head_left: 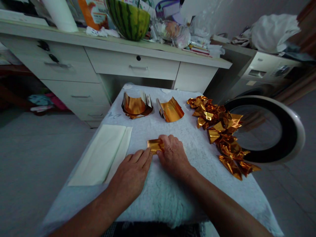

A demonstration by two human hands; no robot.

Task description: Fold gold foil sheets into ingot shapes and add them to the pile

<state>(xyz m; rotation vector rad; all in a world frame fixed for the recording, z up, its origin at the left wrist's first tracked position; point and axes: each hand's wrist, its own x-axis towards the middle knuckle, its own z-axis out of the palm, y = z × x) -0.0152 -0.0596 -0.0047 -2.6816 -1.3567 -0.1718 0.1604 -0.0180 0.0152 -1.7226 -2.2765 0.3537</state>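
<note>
A small piece of gold foil paper (155,145) lies on the cloth-covered table between my hands, showing a narrow, folded-looking strip. My left hand (134,172) presses its fingertips together at the foil's near left edge. Over the foil's right end, my right hand (174,154) has its fingers curled down, with the thumb on the near side. Part of the foil is hidden under the right fingers. Beyond my hands stand two stacks of curved gold foil sheets, a left stack (135,106) and a right stack (172,110).
Folded gold foil pieces (217,126) are heaped along the table's right side. White paper sheets (100,154) lie at left. Behind is a white drawer desk (133,59) bearing a cut watermelon (129,19). The open washing machine door (266,128) juts beside the table's right edge.
</note>
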